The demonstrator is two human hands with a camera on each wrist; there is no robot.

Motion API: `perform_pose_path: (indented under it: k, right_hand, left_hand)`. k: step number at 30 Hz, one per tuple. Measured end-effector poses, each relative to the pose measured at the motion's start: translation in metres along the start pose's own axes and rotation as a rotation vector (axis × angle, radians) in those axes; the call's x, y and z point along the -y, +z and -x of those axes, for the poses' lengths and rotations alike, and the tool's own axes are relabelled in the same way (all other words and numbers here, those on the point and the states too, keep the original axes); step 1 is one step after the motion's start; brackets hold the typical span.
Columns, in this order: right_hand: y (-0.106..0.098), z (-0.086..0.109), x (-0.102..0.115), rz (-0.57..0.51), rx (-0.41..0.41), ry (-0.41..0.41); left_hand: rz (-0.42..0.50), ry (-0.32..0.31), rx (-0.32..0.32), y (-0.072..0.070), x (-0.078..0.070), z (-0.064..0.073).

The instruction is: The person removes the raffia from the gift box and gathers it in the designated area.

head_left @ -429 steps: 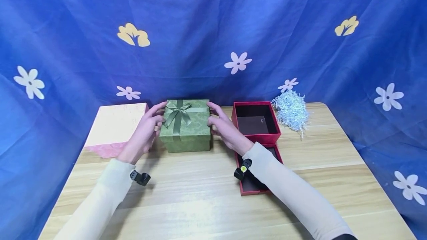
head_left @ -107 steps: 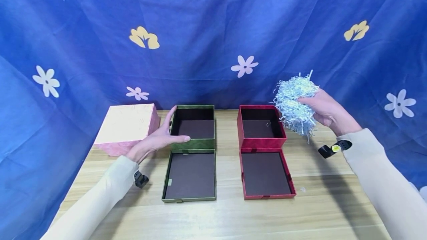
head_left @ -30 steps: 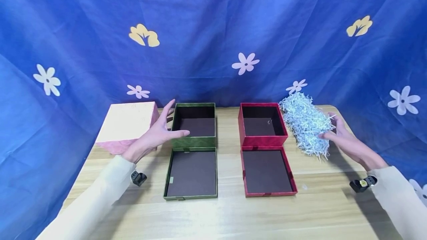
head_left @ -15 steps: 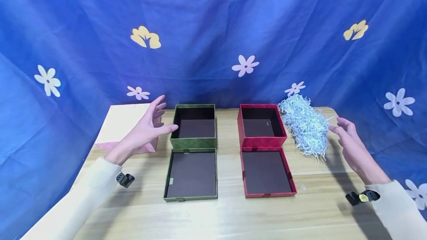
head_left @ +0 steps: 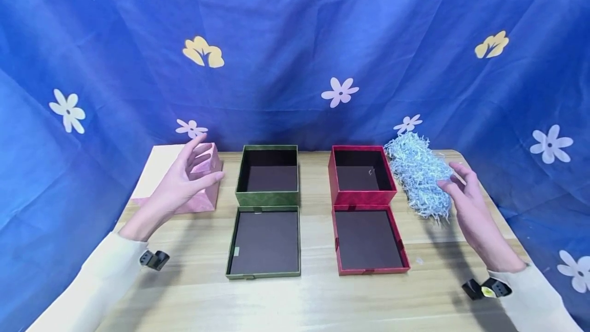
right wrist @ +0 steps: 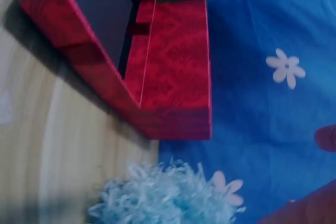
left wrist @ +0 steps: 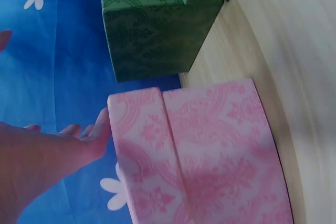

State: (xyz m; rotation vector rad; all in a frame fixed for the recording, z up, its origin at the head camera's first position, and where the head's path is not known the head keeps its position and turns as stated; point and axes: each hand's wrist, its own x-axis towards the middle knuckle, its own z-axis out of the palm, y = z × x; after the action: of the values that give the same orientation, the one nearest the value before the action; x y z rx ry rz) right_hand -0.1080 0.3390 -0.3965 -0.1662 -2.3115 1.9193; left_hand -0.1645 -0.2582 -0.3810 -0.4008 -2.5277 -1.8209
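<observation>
My left hand (head_left: 177,183) is over the pink patterned gift box (head_left: 209,188), fingers spread and holding nothing. In the left wrist view, its fingers come close to the lid edge of that pink box (left wrist: 210,145). My right hand (head_left: 475,211) hovers at the right side of a heap of light-blue shredded paper (head_left: 421,175), fingers loosely bent, thumb apart, gripping nothing. In the right wrist view the shredded paper (right wrist: 168,200) lies below the red box, with only part of the hand showing at the right edge. The pink box has its lid on.
A green box (head_left: 267,199) stands without its lid (head_left: 262,245), which lies upturned before it. Beside these are a red box (head_left: 364,198) and its upturned lid (head_left: 371,240). A blue flowered cloth (head_left: 276,55) hangs behind the wooden table (head_left: 318,301).
The green box's lid was taken off and laid in front. My right hand lifted the shredded paper, set it down spread out and let go. My left hand moved left from the green box.
</observation>
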Motion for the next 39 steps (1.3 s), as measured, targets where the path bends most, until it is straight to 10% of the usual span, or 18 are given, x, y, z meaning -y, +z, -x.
perform_pose_path:
  k: [10,31,39]
  right_hand:
    - [0.038,0.005,0.023,0.150,0.005,-0.095]
    - [0.183,-0.005,0.055,-0.125,0.269,-0.134]
    - [0.249,-0.002,0.064,-0.182,0.409,-0.095]
  left_hand:
    - [-0.029,0.045,-0.093,-0.024,0.006,0.012]
    - [0.363,0.069,-0.246,-0.083,0.042,0.029]
    - [0.305,0.023,-0.305,-0.103,0.059,0.035]
